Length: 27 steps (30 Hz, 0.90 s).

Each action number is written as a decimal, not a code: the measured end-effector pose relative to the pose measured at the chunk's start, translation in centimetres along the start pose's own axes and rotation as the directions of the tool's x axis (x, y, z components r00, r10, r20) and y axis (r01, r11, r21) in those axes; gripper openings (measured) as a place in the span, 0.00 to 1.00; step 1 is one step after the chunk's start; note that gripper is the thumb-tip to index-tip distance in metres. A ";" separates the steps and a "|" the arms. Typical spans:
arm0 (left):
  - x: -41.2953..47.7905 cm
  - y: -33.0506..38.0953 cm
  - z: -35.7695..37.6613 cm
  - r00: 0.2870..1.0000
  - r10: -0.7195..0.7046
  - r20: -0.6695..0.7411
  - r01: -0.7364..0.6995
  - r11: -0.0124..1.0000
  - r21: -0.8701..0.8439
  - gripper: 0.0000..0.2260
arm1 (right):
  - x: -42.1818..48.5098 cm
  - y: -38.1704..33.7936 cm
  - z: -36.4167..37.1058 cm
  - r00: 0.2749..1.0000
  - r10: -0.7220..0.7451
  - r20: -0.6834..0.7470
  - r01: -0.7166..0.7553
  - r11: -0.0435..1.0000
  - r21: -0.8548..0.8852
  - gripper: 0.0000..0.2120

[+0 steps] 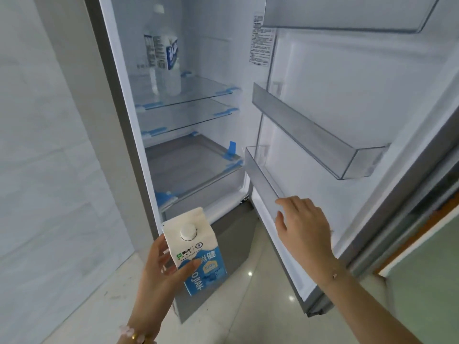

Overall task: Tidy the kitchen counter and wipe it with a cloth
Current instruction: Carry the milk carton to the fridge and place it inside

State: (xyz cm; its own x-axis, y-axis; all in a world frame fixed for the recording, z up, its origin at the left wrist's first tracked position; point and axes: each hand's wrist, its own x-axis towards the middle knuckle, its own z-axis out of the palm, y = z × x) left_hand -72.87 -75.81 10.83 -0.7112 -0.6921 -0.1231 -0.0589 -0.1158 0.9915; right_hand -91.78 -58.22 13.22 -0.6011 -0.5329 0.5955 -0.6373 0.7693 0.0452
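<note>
A white and blue milk carton [196,249] with a round white cap is upright in my left hand [161,276], low in front of the open fridge [173,170]. Fingers wrap its left side and my thumb lies across its front. My right hand [303,224] is spread open with nothing in it, hovering over the lowest clear bin [260,180] of the open fridge door [347,108]. No cloth or counter is in view.
A large water bottle [165,53] stands on the top glass shelf [188,95]. Two lower glass shelves and a drawer hold nothing. A grey door bin [318,137] juts out at the middle right. A tiled wall is at left, a glossy floor below.
</note>
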 end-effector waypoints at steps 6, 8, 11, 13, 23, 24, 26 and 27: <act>5.9 -0.5 0.2 0.997 -0.028 -0.077 0.029 1.000 0.010 0.25 | 7.3 1.9 9.3 0.975 0.118 0.186 -0.118 0.993 -0.012 0.20; 8.0 -0.7 0.6 0.995 -0.037 -0.093 0.039 0.999 0.013 0.27 | 8.9 2.7 11.6 0.964 0.142 0.226 -0.140 0.990 -0.024 0.19; 11.2 -0.7 1.7 0.996 -0.026 -0.088 0.029 0.999 0.036 0.27 | 10.5 3.5 14.1 0.950 0.184 0.251 -0.192 0.981 0.008 0.16; 13.4 -0.7 2.4 0.998 -0.021 -0.063 0.025 0.998 0.064 0.25 | 11.4 3.8 15.3 0.942 0.222 0.253 -0.234 0.972 0.018 0.15; 27.2 1.2 5.8 0.988 0.071 -0.140 -0.065 0.997 0.043 0.30 | 11.8 5.7 17.0 0.946 0.252 0.204 -0.270 0.961 0.067 0.11; 28.9 1.1 6.1 0.986 0.064 -0.151 -0.055 0.997 0.061 0.30 | 11.8 5.9 17.1 0.946 0.252 0.206 -0.271 0.960 0.072 0.11; 31.8 0.9 6.7 0.985 0.039 -0.166 -0.025 0.996 0.087 0.29 | 11.8 6.3 17.1 0.946 0.251 0.205 -0.272 0.959 0.082 0.11; 33.0 0.8 7.2 0.985 0.026 -0.170 -0.012 0.996 0.083 0.28 | 11.8 6.5 17.1 0.950 0.244 0.195 -0.264 0.961 0.085 0.10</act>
State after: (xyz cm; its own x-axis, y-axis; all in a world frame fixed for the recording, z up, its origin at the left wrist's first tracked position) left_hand -101.41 -93.65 7.87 -0.5830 -0.8060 -0.1025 -0.1081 -0.0481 0.9930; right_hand -111.29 -65.57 6.80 -0.8207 -0.3874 0.4200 -0.4943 0.8501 -0.1818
